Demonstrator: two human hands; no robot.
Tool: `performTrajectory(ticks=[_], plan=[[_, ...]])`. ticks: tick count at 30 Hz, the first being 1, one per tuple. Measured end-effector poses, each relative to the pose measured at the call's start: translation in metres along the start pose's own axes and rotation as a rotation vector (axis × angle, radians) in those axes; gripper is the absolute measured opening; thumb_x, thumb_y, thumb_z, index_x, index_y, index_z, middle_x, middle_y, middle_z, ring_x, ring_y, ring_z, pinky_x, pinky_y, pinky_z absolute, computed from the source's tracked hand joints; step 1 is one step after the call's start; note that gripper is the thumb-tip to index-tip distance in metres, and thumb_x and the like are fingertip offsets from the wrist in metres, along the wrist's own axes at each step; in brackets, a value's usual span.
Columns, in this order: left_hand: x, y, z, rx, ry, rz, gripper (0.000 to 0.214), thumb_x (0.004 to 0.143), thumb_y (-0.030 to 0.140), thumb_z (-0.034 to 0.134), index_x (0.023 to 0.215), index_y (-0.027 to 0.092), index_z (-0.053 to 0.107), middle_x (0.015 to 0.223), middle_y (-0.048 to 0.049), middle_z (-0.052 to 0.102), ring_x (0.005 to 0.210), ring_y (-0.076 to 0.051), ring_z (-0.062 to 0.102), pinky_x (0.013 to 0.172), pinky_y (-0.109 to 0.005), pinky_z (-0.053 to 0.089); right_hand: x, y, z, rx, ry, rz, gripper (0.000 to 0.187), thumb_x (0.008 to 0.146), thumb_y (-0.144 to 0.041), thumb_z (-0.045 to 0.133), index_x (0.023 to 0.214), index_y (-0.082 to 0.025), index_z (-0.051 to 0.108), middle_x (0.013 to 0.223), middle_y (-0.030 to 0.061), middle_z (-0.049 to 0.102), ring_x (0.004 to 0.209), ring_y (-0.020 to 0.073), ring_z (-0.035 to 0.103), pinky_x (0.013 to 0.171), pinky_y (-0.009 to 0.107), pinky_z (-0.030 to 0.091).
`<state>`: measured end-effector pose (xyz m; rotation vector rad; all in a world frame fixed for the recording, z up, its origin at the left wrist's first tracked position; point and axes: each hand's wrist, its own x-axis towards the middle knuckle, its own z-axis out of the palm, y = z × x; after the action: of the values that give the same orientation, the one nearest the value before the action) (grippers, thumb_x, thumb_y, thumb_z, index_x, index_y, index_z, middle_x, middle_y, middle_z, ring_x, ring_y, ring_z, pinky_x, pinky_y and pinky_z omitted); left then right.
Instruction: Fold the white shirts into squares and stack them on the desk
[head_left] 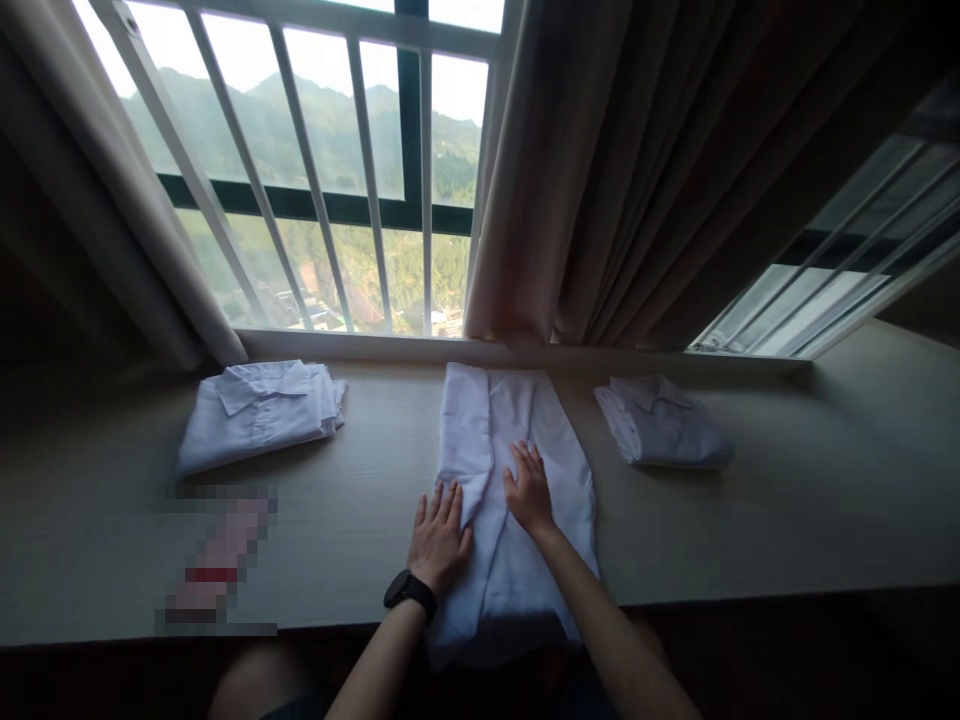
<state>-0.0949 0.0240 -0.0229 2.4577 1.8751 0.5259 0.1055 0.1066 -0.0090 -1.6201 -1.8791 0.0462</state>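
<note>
A white shirt [570,490] lies partly folded in front of me, its left side turned inward in a long strip and its lower end hanging over the table's front edge. My left hand [439,540], with a black watch on the wrist, rests flat on the folded strip, fingers spread. On the middle of the shirt lies my right hand [530,488], open, its fingers stretched out. Neither hand grips the cloth.
A folded white shirt stack [262,415] sits on the table [360,560] at left, another folded shirt [667,420] at right. A blurred-out pinkish item [225,555] lies near the left front. Curtains [585,180] and a barred window [322,180] stand behind.
</note>
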Motion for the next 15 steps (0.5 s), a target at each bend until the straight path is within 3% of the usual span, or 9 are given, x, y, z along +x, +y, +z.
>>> performTrajectory(ticks=[2, 4, 6, 8, 11, 15], plan=[[0.003, 0.001, -0.005, -0.059, -0.011, -0.011, 0.067, 0.091, 0.035, 0.050, 0.154, 0.017, 0.038, 0.160, -0.0097, 0.033, 0.150, -0.030, 0.024, 0.122, -0.052, 0.021, -0.035, 0.026, -0.030, -0.022, 0.170, 0.197, 0.054, 0.092, -0.035, 0.042, 0.139, -0.011, 0.053, 0.149, 0.0172, 0.047, 0.147, 0.0305, 0.030, 0.117, 0.052, 0.028], [0.002, 0.003, -0.010, -0.149, 0.002, -0.029, 0.066, 0.091, 0.037, 0.051, 0.152, 0.016, 0.040, 0.159, -0.0124, 0.034, 0.150, -0.031, 0.025, 0.121, -0.052, 0.022, -0.069, 0.054, -0.060, 0.019, 0.244, 0.419, 0.062, 0.086, -0.040, 0.048, 0.138, -0.006, 0.052, 0.142, 0.0236, 0.052, 0.136, 0.0341, 0.045, 0.111, 0.051, 0.036], [-0.008, 0.004, -0.017, -0.275, 0.057, -0.078, 0.060, 0.094, 0.038, 0.048, 0.148, 0.013, 0.043, 0.157, -0.0151, 0.038, 0.148, -0.030, 0.031, 0.120, -0.050, 0.028, -0.098, 0.078, -0.086, 0.149, 0.170, 0.633, 0.070, 0.081, -0.047, 0.054, 0.136, -0.004, 0.052, 0.130, 0.0261, 0.060, 0.118, 0.0338, 0.060, 0.101, 0.046, 0.046], [-0.028, 0.007, -0.026, -0.411, 0.132, -0.192, 0.050, 0.098, 0.035, 0.040, 0.141, 0.012, 0.050, 0.148, -0.0172, 0.049, 0.138, -0.027, 0.046, 0.113, -0.045, 0.039, -0.124, 0.093, -0.104, 0.274, 0.047, 0.764, 0.072, 0.078, -0.054, 0.058, 0.132, -0.007, 0.055, 0.116, 0.0215, 0.068, 0.103, 0.0313, 0.068, 0.092, 0.041, 0.051], [-0.070, 0.015, -0.041, -0.510, 0.139, -0.398, 0.040, 0.096, 0.030, 0.042, 0.129, 0.013, 0.058, 0.123, -0.0157, 0.066, 0.110, -0.024, 0.065, 0.098, -0.038, 0.050, -0.162, 0.094, -0.114, 0.354, -0.051, 0.774, 0.068, 0.076, -0.060, 0.061, 0.126, -0.014, 0.058, 0.104, 0.0140, 0.072, 0.096, 0.0282, 0.070, 0.087, 0.038, 0.053], [-0.107, 0.029, -0.066, -0.471, -0.032, -0.490, 0.040, 0.088, 0.032, 0.057, 0.124, 0.015, 0.060, 0.106, -0.0111, 0.071, 0.094, -0.023, 0.068, 0.085, -0.033, 0.049, -0.201, 0.067, -0.113, 0.318, -0.043, 0.721, 0.062, 0.077, -0.059, 0.062, 0.123, -0.017, 0.058, 0.101, 0.0115, 0.072, 0.089, 0.0265, 0.070, 0.082, 0.037, 0.054]])
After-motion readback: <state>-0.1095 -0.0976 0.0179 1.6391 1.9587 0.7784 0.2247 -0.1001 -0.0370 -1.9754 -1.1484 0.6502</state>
